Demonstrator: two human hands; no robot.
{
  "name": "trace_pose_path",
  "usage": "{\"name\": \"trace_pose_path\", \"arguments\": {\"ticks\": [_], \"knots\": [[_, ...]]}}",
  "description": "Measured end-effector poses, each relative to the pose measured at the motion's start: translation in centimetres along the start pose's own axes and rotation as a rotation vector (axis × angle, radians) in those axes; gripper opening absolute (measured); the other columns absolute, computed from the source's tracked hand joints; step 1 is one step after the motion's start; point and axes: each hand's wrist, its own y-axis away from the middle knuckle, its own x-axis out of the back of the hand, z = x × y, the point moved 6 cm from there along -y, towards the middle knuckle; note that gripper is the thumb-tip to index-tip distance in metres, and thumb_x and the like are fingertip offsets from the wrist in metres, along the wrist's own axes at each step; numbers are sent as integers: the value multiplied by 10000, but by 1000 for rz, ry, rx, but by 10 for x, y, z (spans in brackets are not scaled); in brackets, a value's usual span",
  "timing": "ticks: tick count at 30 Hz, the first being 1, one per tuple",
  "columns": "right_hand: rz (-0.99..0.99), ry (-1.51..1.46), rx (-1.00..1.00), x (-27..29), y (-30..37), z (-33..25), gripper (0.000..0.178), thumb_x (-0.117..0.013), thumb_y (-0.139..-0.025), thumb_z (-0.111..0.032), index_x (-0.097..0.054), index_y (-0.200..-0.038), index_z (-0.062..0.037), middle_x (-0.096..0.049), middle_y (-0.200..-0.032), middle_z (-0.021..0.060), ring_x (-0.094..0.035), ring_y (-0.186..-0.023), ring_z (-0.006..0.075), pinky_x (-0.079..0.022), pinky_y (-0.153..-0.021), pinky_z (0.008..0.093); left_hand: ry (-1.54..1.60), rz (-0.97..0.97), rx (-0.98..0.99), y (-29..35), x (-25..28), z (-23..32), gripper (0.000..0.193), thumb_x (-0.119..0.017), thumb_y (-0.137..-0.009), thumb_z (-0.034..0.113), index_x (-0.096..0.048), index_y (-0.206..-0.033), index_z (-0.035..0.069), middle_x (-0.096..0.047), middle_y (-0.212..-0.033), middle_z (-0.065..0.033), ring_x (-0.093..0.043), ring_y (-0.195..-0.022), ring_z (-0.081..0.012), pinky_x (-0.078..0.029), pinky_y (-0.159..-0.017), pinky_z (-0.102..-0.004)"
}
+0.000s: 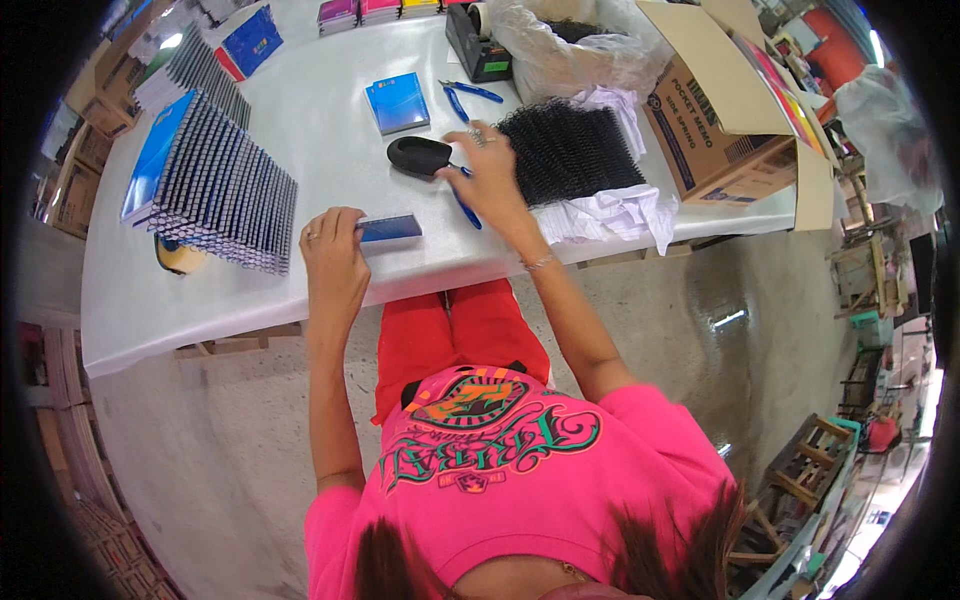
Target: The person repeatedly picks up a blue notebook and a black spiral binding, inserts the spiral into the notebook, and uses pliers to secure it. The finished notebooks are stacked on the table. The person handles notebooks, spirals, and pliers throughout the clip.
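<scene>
Left of centre, the left hand [334, 248] pinched a thin blue rectangular notebook [392, 228], seemingly steadying it. Beside black spiral coils [575, 152], the right hand [490, 180] had an unclear hold; lifting one likely called for finesse.

Smooth, faintly shiny whitish tabletop [240, 325], glossy blue rectangular paper-covered booklets [402, 104], rough-textured mat of black plastic-looking coils [575, 150], wrinkled shiny translucent plastic bag [540, 58], matt brown cardboard box [690, 145]

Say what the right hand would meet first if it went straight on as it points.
Probably the blue-handled pliers lying beyond the right hand, though its height above the table is unclear.
</scene>
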Motion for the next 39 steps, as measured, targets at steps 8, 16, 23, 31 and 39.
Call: {"name": "trace_pose_path", "arguments": {"ticks": [8, 16, 23, 31, 39], "knots": [[-13, 322, -399, 101, 42, 72, 361, -779, -785, -280, -673, -1118, -189, -543, -1147, 122, -494, -1086, 357, -375, -922, 505, -74, 91, 68, -6, -27, 12, 410, -693, -854, 381, -586, -1113, 83, -526, -1165, -114, -455, -1180, -321, -280, -1041, -584], [89, 6, -433, 108, 49, 88, 177, -750, -834, -96, -682, -957, 12, -624, -846, 127, -611, -731, 227, -489, -676, 348, -53, 282, 210, -7, -39, 19, 671, -799, -680, 599, -572, -988, 48, -492, -1155, -112, -433, -1187, -323, -250, -1024, -664], [218, -498, -539, 105, 37, 78, 205, -709, -908, -111, -645, -1071, -3, -648, -942, 37, -597, -831, 110, -488, -766, 256, -94, 285, 253, -5, -43, 20, 562, -806, -703, 510, -569, -973, 78, -494, -1061, -106, -431, -1151, -327, -254, -1004, -688], [65, -942, -452, 85, 10, 25, 217, -668, -943, -129, -669, -1125, -11, -645, -934, 11, -591, -831, 82, -472, -732, 219, -68, 279, 237, -5, -45, 19, 457, -796, -702, 457, -608, -931, 110, -515, -1029, -66, -439, -1159, -323, -278, -978, -706], [-396, -524, -264, 29, 19, -29, 196, -697, -876, -96, -628, -1031, 3, -674, -820, 129, -578, -684, 154, -460, -639, 285, -54, 263, 210, -6, -45, 17, 470, -794, -689, 460, -613, -939, 106, -522, -1024, -69, -457, -1141, -325, -301, -956, -733]]}}
